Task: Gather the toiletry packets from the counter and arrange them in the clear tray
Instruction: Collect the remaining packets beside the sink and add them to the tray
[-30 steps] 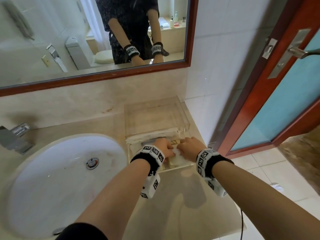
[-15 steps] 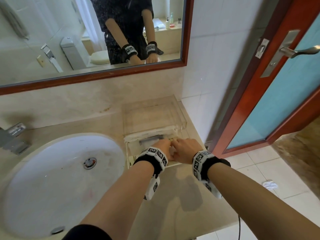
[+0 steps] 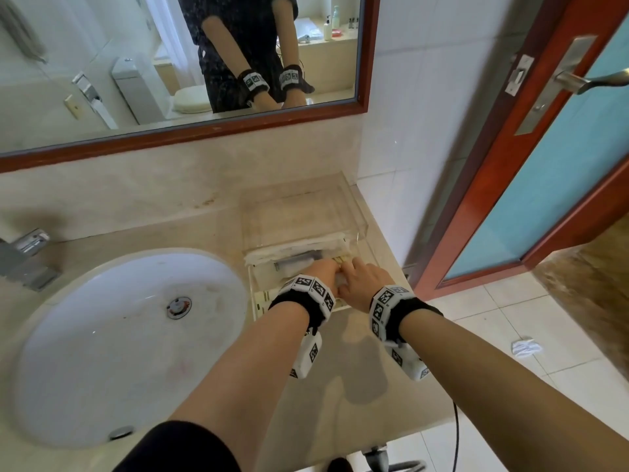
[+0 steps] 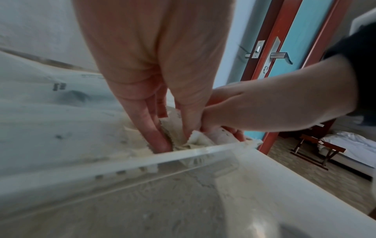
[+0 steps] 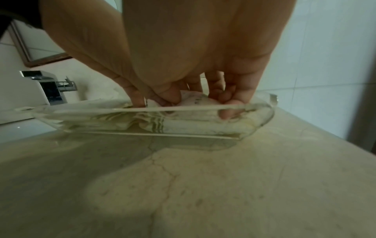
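- Both hands reach into the near end of the clear tray [image 3: 354, 219], which sits on the beige counter [image 3: 340, 396] to the right of the white sink [image 3: 102, 335], close to the tiled wall.
- The left hand [image 3: 323, 270] points its fingers [image 4: 146, 128] down into the tray; fingers and thumb pinch a cream packet [image 4: 177, 133] with a toothed edge, just behind the tray's near wall.
- The right hand [image 3: 366, 277] is pressed right against the left one. Its fingers [image 5: 230, 95] are curled down into the tray, and thumb and fingers grip a pale packet [image 5: 193, 98] with small print on it.
- More packets [image 3: 299, 253] lie in the tray: a white stack across its middle, with a grey one just in front. The far half of the tray shows only its clear bottom.
- Seen from the right wrist, cream wrappers lie flat on the tray floor beneath the fingertips.
- A chrome tap [image 3: 27, 260] stands at the far left of the sink, a red-framed mirror [image 3: 170, 63] hangs above, and a red door with a blue panel [image 3: 544, 165] is on the right.
- A crumpled white scrap [image 3: 526, 347] lies on the floor tiles.
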A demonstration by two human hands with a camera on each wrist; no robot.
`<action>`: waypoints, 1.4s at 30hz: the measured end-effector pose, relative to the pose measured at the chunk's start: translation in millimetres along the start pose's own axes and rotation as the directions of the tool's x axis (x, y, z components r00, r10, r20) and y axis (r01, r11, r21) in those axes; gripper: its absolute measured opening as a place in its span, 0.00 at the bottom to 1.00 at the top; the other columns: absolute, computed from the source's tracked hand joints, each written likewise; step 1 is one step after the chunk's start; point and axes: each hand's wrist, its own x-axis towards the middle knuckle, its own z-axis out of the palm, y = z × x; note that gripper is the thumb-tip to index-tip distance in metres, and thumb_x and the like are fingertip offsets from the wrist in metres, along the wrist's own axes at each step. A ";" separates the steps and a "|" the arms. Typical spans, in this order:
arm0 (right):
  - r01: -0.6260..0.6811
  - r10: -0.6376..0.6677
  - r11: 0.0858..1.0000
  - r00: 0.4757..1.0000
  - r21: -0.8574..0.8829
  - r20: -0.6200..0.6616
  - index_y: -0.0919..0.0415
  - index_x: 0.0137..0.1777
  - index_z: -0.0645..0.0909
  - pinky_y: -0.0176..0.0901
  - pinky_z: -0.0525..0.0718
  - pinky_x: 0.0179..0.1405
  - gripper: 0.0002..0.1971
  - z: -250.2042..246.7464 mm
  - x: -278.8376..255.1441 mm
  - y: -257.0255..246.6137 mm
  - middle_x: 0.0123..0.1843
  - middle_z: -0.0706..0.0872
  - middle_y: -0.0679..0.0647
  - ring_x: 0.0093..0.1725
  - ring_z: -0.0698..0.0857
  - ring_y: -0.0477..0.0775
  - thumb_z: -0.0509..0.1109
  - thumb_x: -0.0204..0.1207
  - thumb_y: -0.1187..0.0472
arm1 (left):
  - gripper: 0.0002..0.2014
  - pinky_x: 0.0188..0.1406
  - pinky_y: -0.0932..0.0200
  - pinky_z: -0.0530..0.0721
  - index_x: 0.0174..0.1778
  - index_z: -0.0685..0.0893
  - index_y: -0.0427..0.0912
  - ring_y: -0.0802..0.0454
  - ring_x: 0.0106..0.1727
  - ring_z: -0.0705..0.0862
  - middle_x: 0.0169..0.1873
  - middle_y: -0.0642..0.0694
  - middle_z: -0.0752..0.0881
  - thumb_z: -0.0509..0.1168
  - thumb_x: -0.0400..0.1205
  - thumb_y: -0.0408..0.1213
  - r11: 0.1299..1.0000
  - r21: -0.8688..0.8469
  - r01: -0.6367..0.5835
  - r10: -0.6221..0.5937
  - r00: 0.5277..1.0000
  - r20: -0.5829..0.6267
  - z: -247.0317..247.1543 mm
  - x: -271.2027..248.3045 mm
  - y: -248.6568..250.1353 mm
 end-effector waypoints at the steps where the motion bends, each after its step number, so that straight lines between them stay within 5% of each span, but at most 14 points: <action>1: 0.000 0.000 1.000 1.000 0.008 0.002 0.59 0.67 0.71 0.47 0.73 0.45 0.18 0.0 -0.4 0.0 0.61 0.78 0.59 0.55 0.83 0.63 0.55 0.81 0.52 | 0.15 0.53 0.52 0.81 0.65 0.80 0.41 0.41 0.57 0.84 0.58 0.40 0.85 0.61 0.82 0.31 1.000 0.005 0.000 0.000 1.000 0.008 -0.2 -0.5 0.8; 5: -0.021 0.022 0.999 1.000 -0.043 0.020 0.57 0.67 0.72 0.48 0.75 0.44 0.19 -5.1 -1.3 -2.3 0.61 0.79 0.56 0.54 0.83 0.60 0.58 0.80 0.49 | 0.20 0.57 0.52 0.80 0.71 0.76 0.44 0.40 0.63 0.83 0.65 0.39 0.80 0.62 0.82 0.32 0.998 0.055 -0.008 0.008 1.000 0.003 0.0 -3.3 0.6; 9: 0.029 -0.043 0.991 0.994 -0.134 -0.103 0.57 0.64 0.75 0.46 0.77 0.43 0.19 -15.7 -0.3 -11.7 0.58 0.83 0.53 0.52 0.85 0.57 0.61 0.77 0.49 | 0.28 0.65 0.44 0.81 0.79 0.65 0.49 0.37 0.68 0.79 0.74 0.38 0.67 0.64 0.82 0.35 0.999 0.046 -0.002 0.004 0.999 -0.042 -4.8 -12.1 -8.8; 15: 0.191 -0.223 0.967 0.955 -0.170 -0.196 0.60 0.59 0.78 0.48 0.79 0.44 0.15 -43.7 21.7 -70.8 0.57 0.84 0.55 0.52 0.86 0.59 0.58 0.80 0.53 | 0.21 0.65 0.46 0.80 0.71 0.75 0.46 0.40 0.65 0.81 0.69 0.43 0.73 0.65 0.81 0.36 0.998 -0.069 0.007 -0.025 0.964 -0.265 -42.2 -48.3 -64.3; 22: 0.390 -0.430 0.880 0.897 -0.271 -0.108 0.62 0.56 0.79 0.48 0.79 0.42 0.15 -33.8 51.5 -189.4 0.52 0.85 0.56 0.48 0.86 0.61 0.56 0.82 0.53 | 0.22 0.60 0.51 0.83 0.68 0.77 0.46 0.42 0.61 0.82 0.69 0.44 0.73 0.61 0.79 0.25 0.966 -0.191 0.171 -0.231 0.905 -0.358 -70.6 -113.0 -188.5; 29: 0.633 -0.669 0.716 0.743 -0.293 -0.031 0.60 0.56 0.79 0.46 0.75 0.39 0.16 -10.1 67.1 -360.8 0.51 0.86 0.54 0.48 0.86 0.60 0.54 0.82 0.52 | 0.21 0.63 0.49 0.81 0.68 0.77 0.46 0.41 0.63 0.82 0.70 0.44 0.72 0.63 0.79 0.27 0.863 -0.256 0.435 -0.500 0.804 -0.322 -78.9 -214.2 -341.6; 34: 0.709 -0.732 0.661 0.682 -0.245 0.000 0.59 0.55 0.80 0.46 0.78 0.42 0.15 6.6 78.8 -473.6 0.52 0.88 0.55 0.50 0.87 0.61 0.55 0.82 0.52 | 0.20 0.58 0.49 0.82 0.67 0.79 0.45 0.39 0.60 0.82 0.67 0.43 0.73 0.62 0.79 0.27 0.764 -0.323 0.559 -0.644 0.693 -0.324 -92.4 -280.3 -445.2; 38: 0.747 -0.761 0.631 0.649 -0.208 0.022 0.61 0.54 0.80 0.46 0.79 0.41 0.14 18.7 93.9 -552.7 0.52 0.88 0.58 0.50 0.87 0.62 0.56 0.81 0.54 | 0.20 0.60 0.48 0.81 0.68 0.78 0.44 0.39 0.64 0.81 0.74 0.42 0.69 0.62 0.80 0.28 0.701 -0.323 0.636 -0.713 0.634 -0.298 -104.1 -315.7 -519.4; 42: 0.755 -0.761 0.623 0.645 -0.204 0.062 0.59 0.54 0.80 0.47 0.79 0.41 0.14 33.6 108.1 -619.5 0.52 0.88 0.57 0.50 0.87 0.62 0.56 0.80 0.54 | 0.22 0.66 0.44 0.78 0.71 0.73 0.46 0.41 0.68 0.77 0.69 0.41 0.72 0.65 0.80 0.34 0.651 -0.235 0.722 -0.758 0.602 -0.252 -103.5 -342.5 -579.6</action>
